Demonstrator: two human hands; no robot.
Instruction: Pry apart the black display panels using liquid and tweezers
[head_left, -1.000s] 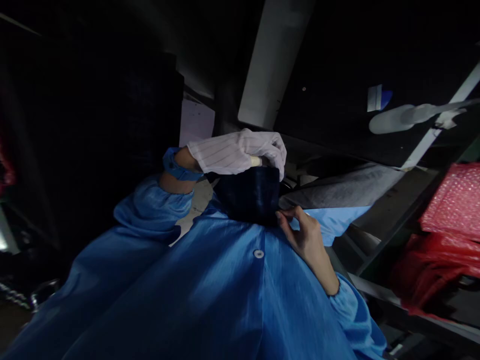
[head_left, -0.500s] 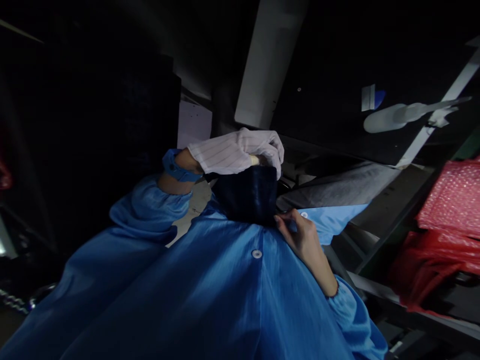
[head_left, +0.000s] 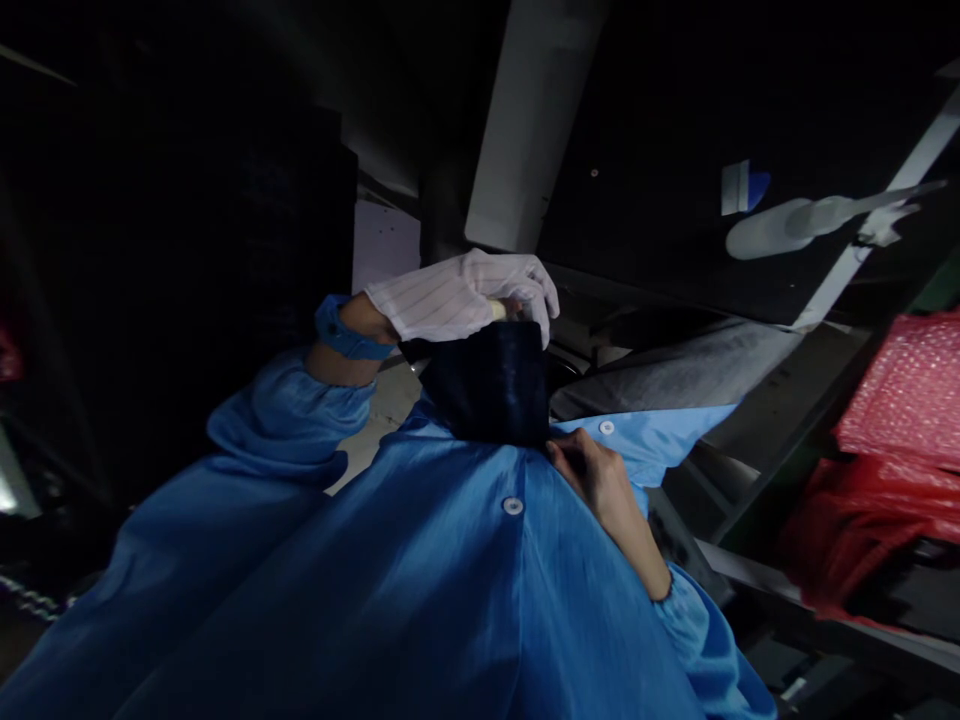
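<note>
A dark, glossy, flat panel (head_left: 491,385) is held up against the front of my blue smock (head_left: 420,560). My left hand (head_left: 480,290), in a white striped glove with bare fingertips, has its fingers curled over the panel's far edge. A blue wrist strap (head_left: 349,330) circles that wrist. My bare right hand (head_left: 596,475) is closed in a pinch at the panel's near right corner, by the smock. The panel's underside is hidden, and its exact kind does not show.
On the black surface to the right lie a white squeeze bottle (head_left: 772,230) and a small blue-and-white piece (head_left: 742,188). Red bubble wrap (head_left: 904,390) sits on a shelf at far right. A pale board (head_left: 532,120) stands ahead; dark equipment fills the left.
Both hands and the panel appear slightly further left. The right hand has dipped a little and its fingers have curled more at the panel's corner. The left hand keeps its hold.
</note>
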